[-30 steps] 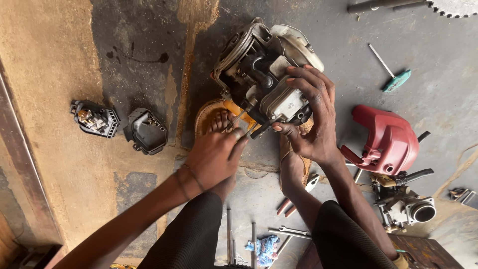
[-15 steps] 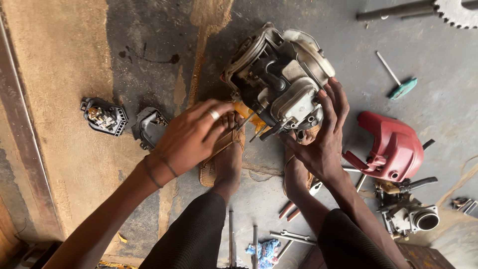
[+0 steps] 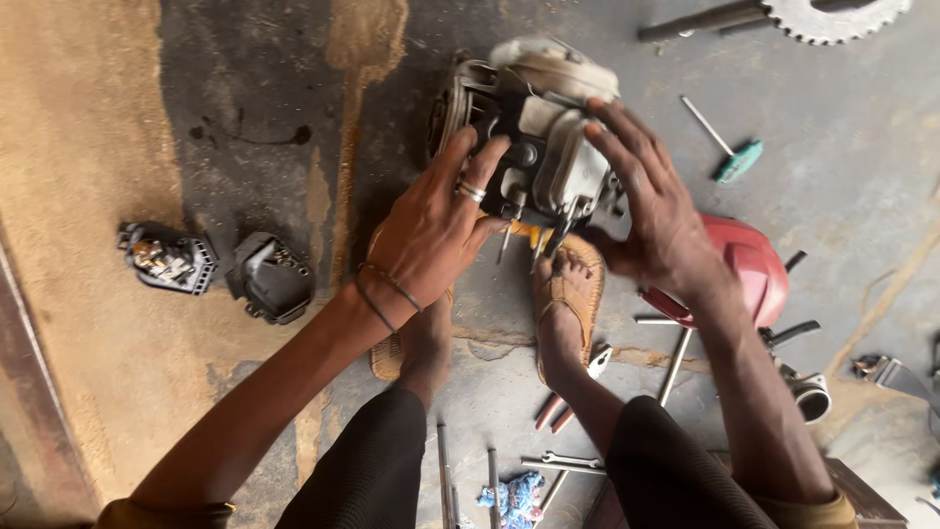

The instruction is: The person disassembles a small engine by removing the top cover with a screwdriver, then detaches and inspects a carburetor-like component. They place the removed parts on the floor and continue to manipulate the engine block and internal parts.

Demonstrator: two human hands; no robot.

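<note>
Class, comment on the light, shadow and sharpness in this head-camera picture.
Head view: soft, even daylight, no glare; faint shadow under the grey metal engine block; left hand and right hand on it look sharp; edges bend slightly, as the toothed sprocket shows.
</note>
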